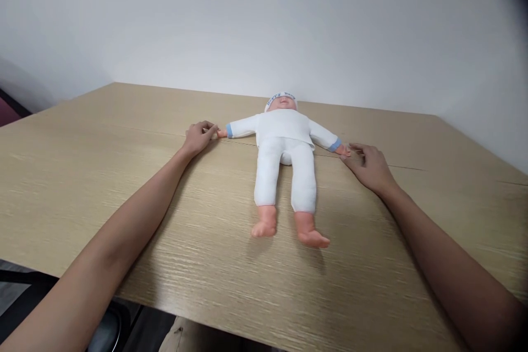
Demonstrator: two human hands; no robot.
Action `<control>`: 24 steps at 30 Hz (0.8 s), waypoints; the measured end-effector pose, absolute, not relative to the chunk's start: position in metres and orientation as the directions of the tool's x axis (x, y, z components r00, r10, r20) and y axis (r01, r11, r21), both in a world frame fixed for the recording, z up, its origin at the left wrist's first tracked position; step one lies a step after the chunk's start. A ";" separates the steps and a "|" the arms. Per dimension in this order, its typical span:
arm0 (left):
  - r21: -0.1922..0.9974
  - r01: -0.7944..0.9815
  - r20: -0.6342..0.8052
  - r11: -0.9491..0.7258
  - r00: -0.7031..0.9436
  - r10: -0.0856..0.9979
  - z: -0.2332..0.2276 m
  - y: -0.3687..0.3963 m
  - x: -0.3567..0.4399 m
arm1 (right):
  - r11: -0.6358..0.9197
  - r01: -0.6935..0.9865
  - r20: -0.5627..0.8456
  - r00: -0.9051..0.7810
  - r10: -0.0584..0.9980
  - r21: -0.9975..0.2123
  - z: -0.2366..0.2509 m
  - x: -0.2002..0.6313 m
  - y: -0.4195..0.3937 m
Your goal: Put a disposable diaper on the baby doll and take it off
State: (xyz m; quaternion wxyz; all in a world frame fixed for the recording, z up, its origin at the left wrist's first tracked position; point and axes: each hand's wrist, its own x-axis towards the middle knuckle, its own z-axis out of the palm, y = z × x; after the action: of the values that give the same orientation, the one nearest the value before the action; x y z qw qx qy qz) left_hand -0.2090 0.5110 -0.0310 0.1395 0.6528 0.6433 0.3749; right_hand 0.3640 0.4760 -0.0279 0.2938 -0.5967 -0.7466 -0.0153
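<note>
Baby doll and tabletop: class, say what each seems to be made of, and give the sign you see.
Baby doll: bare feet look like smooth, slightly glossy plastic or vinyl; its white suit looks like soft matte cloth. Tabletop: pale wood-grain streaks, probably matte laminate.

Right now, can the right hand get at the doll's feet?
Probably yes: the right hand rests at the doll's wrist, and bare table lies between it and the feet.

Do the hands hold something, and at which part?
Each hand pinches one hand of the doll: left hand and right hand at its outstretched arms' ends.
</note>
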 end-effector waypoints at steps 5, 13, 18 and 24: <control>0.684 0.726 0.291 -0.075 -0.176 0.940 -0.029 0.508 -0.205 | 0.230 0.906 0.440 -0.054 0.896 -0.356 -0.027 0.368 0.463; 0.708 0.703 0.268 -0.066 -0.182 0.946 -0.026 0.503 -0.202 | 0.223 0.932 0.441 -0.079 0.894 -0.284 -0.031 0.370 0.468; 0.710 0.700 0.270 -0.083 -0.161 0.949 -0.027 0.501 -0.202 | 0.249 0.920 0.476 -0.080 0.876 -0.303 -0.037 0.376 0.472; 0.679 0.721 0.301 -0.134 -0.108 0.947 -0.027 0.500 -0.205 | 0.274 0.918 0.506 -0.099 0.857 -0.286 -0.039 0.376 0.474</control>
State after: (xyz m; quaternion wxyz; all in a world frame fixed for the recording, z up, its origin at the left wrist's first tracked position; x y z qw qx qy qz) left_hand -0.2045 0.4997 -0.0271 0.1493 0.6509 0.6410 0.3784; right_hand 0.3764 0.4745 -0.0392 0.3006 -0.6003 -0.7394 -0.0508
